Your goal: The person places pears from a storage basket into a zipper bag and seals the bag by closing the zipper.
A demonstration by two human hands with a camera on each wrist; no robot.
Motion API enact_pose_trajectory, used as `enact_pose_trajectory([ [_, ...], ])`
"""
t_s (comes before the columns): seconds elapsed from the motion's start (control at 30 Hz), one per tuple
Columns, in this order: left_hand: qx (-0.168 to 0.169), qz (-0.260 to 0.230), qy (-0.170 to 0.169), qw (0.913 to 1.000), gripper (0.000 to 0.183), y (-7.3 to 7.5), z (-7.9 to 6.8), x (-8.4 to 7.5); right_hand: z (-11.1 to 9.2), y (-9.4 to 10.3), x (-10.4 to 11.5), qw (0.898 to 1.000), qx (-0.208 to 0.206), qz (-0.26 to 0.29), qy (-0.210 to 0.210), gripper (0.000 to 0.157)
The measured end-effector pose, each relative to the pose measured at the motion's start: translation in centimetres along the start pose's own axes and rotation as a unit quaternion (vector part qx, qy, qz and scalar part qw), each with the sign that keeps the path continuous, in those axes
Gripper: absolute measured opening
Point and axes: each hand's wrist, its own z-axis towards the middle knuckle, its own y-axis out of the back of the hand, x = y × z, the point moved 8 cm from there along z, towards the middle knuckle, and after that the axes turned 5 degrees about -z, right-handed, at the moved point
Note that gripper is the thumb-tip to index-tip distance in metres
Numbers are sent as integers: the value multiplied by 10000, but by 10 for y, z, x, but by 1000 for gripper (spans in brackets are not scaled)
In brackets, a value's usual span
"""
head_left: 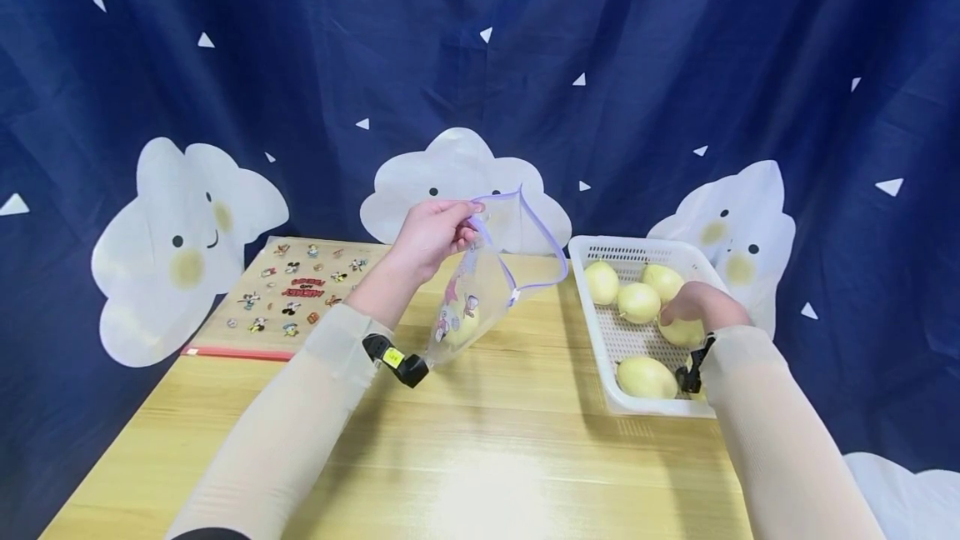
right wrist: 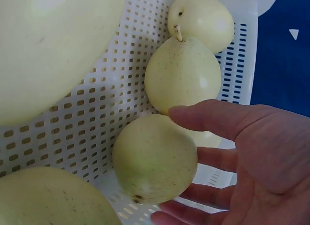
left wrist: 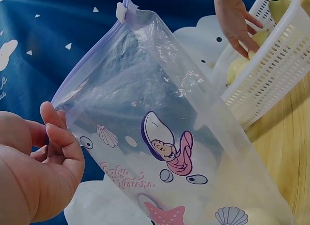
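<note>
My left hand point(head_left: 442, 232) pinches the rim of a clear zip bag point(left wrist: 160, 89) with purple edging and cartoon prints. Its mouth gapes toward the right, and the white slider point(left wrist: 121, 12) sits along the edging. A pale yellow shape shows through the plastic near the bottom of the bag. Over at the white basket point(head_left: 600, 340), my right hand point(head_left: 705, 307) reaches in among several pale yellow pears. In the right wrist view its thumb and fairly straight fingers lie around one side of a pear point(right wrist: 155, 159), thumb tip at the upper edge.
Another zip bag point(head_left: 300, 298), printed with small cartoon figures and edged in red, lies flat at the table's left. The wooden table point(head_left: 480, 432) ends at a dark blue curtain point(head_left: 420, 40) with white clouds. More pears point(right wrist: 183, 75) sit along the basket's side.
</note>
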Motion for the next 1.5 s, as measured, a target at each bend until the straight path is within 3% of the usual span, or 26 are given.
enact_pose_trajectory([
  [0.3,66,22,-18,10000,37,-1,0,0,-15,0,2,9993,-144,-306,139,49],
  [0.53,-8,4,62,10000,29,0,-2,2,-12,-5,-2,9993,-135,110,322,44],
  [0.7,1,25,72,10000,29,0,-2,2,-10,-5,-5,9989,-85,268,384,50],
  [0.93,7,-22,69,10000,27,1,-2,4,-12,4,-5,9971,-144,670,327,47],
  [1.03,10,-30,61,10000,27,2,-1,4,-14,12,-4,9950,-359,894,270,54],
  [1.23,19,-68,58,10000,26,2,-1,4,-15,25,-1,9865,-1073,1192,331,88],
  [1.33,30,-92,69,9999,27,2,-2,3,-15,31,1,9780,-1548,1325,455,96],
  [1.5,56,-72,75,9999,29,1,-3,3,-20,42,12,9554,-2358,1600,772,94],
])
